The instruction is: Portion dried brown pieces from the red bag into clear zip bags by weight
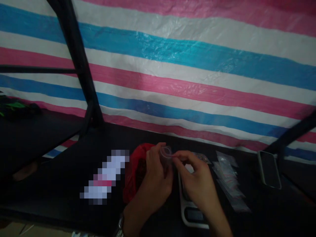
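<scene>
My left hand [156, 172], with a watch on the wrist, is closed round a small clear plastic bag [166, 152] whose round mouth is spread. My right hand [195, 176] pinches the bag's rim at a thin reddish edge. A red plastic bag [129, 179] with dark brown contents stands behind and left of my left hand, which partly covers it. Under my right hand lies a white kitchen scale [184, 210] with a small display; my hand and forearm hide much of it. A filled clear bag [202, 157] lies just beyond my right hand, partly hidden.
Several flat clear zip bags [230, 184] lie fanned out on the black table [74, 171] to the right. Farther right is a phone [269, 169]. A pixelated pale object [106, 179] is at left. Dark metal posts [77, 62] stand before a striped plastic sheet [172, 59].
</scene>
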Action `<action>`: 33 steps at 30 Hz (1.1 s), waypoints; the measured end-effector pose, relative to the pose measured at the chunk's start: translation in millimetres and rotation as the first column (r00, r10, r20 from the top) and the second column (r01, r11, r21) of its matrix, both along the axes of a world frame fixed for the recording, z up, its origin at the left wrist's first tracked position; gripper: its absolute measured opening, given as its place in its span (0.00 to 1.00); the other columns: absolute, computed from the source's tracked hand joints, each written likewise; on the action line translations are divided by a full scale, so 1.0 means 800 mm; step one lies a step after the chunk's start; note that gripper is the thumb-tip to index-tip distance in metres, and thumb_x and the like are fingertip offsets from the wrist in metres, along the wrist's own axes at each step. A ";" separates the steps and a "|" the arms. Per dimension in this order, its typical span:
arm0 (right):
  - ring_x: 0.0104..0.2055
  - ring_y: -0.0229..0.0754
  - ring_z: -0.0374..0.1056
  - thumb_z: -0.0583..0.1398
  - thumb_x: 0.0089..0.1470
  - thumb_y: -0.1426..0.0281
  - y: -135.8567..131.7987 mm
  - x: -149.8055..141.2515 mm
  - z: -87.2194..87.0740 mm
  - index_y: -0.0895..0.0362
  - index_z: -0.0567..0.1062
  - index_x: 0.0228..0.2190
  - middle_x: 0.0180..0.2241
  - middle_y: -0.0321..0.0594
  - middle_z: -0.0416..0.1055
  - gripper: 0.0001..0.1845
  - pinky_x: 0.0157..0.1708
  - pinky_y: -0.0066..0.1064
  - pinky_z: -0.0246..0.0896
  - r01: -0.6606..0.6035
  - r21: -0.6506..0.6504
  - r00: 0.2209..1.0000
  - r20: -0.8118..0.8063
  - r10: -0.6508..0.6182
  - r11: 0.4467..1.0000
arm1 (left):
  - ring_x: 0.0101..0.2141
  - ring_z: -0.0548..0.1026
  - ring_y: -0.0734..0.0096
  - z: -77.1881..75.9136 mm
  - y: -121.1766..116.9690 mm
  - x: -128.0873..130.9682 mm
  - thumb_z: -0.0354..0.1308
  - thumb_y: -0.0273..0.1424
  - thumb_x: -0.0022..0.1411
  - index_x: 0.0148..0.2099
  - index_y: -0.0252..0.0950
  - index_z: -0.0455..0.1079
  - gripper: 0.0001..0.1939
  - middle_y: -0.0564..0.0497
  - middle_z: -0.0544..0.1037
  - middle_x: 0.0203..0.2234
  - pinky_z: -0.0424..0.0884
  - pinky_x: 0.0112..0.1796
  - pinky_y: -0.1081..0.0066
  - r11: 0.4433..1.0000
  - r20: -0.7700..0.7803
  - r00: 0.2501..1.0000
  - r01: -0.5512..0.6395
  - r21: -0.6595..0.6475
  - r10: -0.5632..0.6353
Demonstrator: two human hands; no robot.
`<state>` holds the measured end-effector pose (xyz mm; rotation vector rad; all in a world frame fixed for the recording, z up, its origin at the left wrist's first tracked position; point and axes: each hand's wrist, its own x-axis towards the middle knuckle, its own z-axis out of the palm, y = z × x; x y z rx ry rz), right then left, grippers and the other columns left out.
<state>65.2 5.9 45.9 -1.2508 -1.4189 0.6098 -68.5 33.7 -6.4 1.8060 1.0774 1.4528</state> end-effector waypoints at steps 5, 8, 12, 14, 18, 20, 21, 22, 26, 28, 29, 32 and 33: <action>0.30 0.40 0.72 0.69 0.58 0.54 -0.024 0.085 0.009 0.54 0.77 0.34 0.26 0.34 0.76 0.17 0.35 0.30 0.65 -0.002 -0.143 0.990 -0.140 -0.018 0.990 | 0.60 0.69 0.56 0.010 -0.014 0.017 0.62 0.31 0.66 0.75 0.51 0.44 0.43 0.44 0.65 0.60 0.66 0.64 0.51 0.994 -0.018 0.994 0.110 0.009 -0.110; 0.27 0.37 0.67 0.69 0.57 0.52 -0.033 0.126 -0.006 0.55 0.76 0.32 0.24 0.31 0.72 0.19 0.30 0.28 0.61 -0.008 -0.287 0.990 -0.139 -0.034 0.958 | 0.60 0.68 0.56 0.010 -0.010 0.020 0.59 0.31 0.68 0.74 0.50 0.48 0.38 0.45 0.65 0.58 0.64 0.64 0.49 0.997 -0.007 0.998 0.066 0.028 -0.066; 0.31 0.42 0.71 0.67 0.56 0.53 -0.027 0.154 -0.042 0.56 0.79 0.34 0.30 0.37 0.77 0.17 0.33 0.32 0.64 0.055 -0.343 0.998 -0.017 -0.065 0.938 | 0.58 0.67 0.55 0.003 0.000 0.023 0.58 0.33 0.69 0.72 0.48 0.51 0.34 0.45 0.65 0.56 0.64 0.63 0.48 0.998 -0.047 0.998 0.033 0.056 -0.030; 0.36 0.46 0.74 0.65 0.57 0.54 -0.023 0.163 -0.053 0.56 0.82 0.38 0.37 0.43 0.81 0.18 0.37 0.36 0.67 0.135 -0.317 0.990 0.080 -0.115 0.939 | 0.56 0.68 0.56 0.000 0.002 0.025 0.58 0.32 0.69 0.71 0.47 0.52 0.33 0.45 0.65 0.55 0.66 0.61 0.49 0.996 -0.085 0.996 0.021 0.089 -0.014; 0.38 0.49 0.75 0.63 0.57 0.51 -0.020 0.183 -0.059 0.56 0.83 0.45 0.43 0.47 0.83 0.24 0.42 0.41 0.69 0.332 -0.229 0.937 0.192 -0.292 0.915 | 0.55 0.68 0.57 -0.005 0.001 0.030 0.58 0.30 0.70 0.71 0.48 0.53 0.31 0.46 0.65 0.56 0.67 0.59 0.51 0.986 -0.133 0.991 0.009 0.164 0.013; 0.37 0.50 0.75 0.62 0.56 0.50 -0.019 0.193 -0.061 0.57 0.83 0.44 0.43 0.48 0.83 0.26 0.41 0.42 0.69 0.397 -0.180 0.910 0.205 -0.360 0.900 | 0.53 0.68 0.58 -0.008 -0.001 0.032 0.57 0.30 0.70 0.70 0.48 0.54 0.30 0.46 0.66 0.55 0.69 0.58 0.52 0.982 -0.130 0.991 0.006 0.191 0.019; 0.36 0.50 0.75 0.62 0.55 0.50 -0.018 0.197 -0.062 0.57 0.84 0.44 0.42 0.49 0.84 0.26 0.41 0.42 0.69 0.423 -0.159 0.898 0.204 -0.389 0.892 | 0.53 0.69 0.58 -0.009 -0.001 0.032 0.57 0.29 0.70 0.70 0.48 0.55 0.30 0.46 0.66 0.54 0.69 0.57 0.53 0.979 -0.127 0.992 0.005 0.203 0.022; 0.36 0.50 0.75 0.61 0.55 0.50 -0.017 0.200 -0.063 0.58 0.84 0.43 0.42 0.50 0.84 0.27 0.41 0.42 0.69 0.443 -0.140 0.888 0.200 -0.413 0.885 | 0.52 0.69 0.59 -0.011 -0.001 0.033 0.57 0.28 0.70 0.69 0.48 0.56 0.29 0.47 0.66 0.53 0.70 0.56 0.54 0.976 -0.121 0.992 0.001 0.217 0.026; 0.36 0.50 0.75 0.61 0.56 0.50 -0.011 0.202 -0.066 0.58 0.84 0.40 0.41 0.50 0.84 0.25 0.39 0.41 0.68 0.498 -0.075 0.857 0.195 -0.477 0.864 | 0.49 0.71 0.60 -0.013 -0.001 0.031 0.57 0.26 0.69 0.66 0.46 0.61 0.26 0.47 0.69 0.50 0.73 0.53 0.56 0.964 -0.078 0.996 -0.024 0.265 0.046; 0.32 0.49 0.73 0.60 0.57 0.51 -0.007 0.198 -0.063 0.57 0.85 0.40 0.39 0.49 0.84 0.25 0.35 0.39 0.66 0.498 -0.074 0.856 0.200 -0.476 0.864 | 0.46 0.72 0.61 -0.011 0.000 0.028 0.57 0.25 0.68 0.63 0.45 0.63 0.23 0.48 0.70 0.47 0.74 0.49 0.58 0.958 -0.065 0.996 -0.040 0.283 0.061; 0.31 0.48 0.72 0.60 0.58 0.51 -0.006 0.196 -0.062 0.57 0.85 0.40 0.38 0.48 0.83 0.24 0.34 0.38 0.66 0.491 -0.079 0.860 0.202 -0.468 0.868 | 0.44 0.73 0.61 -0.011 0.000 0.026 0.57 0.24 0.68 0.62 0.44 0.64 0.22 0.49 0.71 0.45 0.75 0.47 0.60 0.956 -0.060 0.996 -0.046 0.290 0.066; 0.32 0.47 0.72 0.61 0.59 0.52 -0.001 0.190 -0.059 0.57 0.84 0.41 0.36 0.46 0.83 0.23 0.34 0.37 0.65 0.446 -0.088 0.882 0.209 -0.422 0.891 | 0.40 0.74 0.65 -0.009 0.000 0.020 0.57 0.22 0.67 0.60 0.43 0.66 0.21 0.51 0.71 0.40 0.75 0.42 0.64 0.954 -0.029 0.997 -0.056 0.294 0.068; 0.32 0.47 0.72 0.61 0.59 0.52 0.000 0.189 -0.059 0.57 0.84 0.40 0.36 0.46 0.83 0.23 0.34 0.37 0.66 0.427 -0.090 0.890 0.219 -0.401 0.900 | 0.40 0.74 0.65 -0.010 0.000 0.018 0.57 0.22 0.66 0.59 0.43 0.66 0.21 0.52 0.71 0.40 0.75 0.41 0.66 0.954 -0.016 0.997 -0.061 0.293 0.069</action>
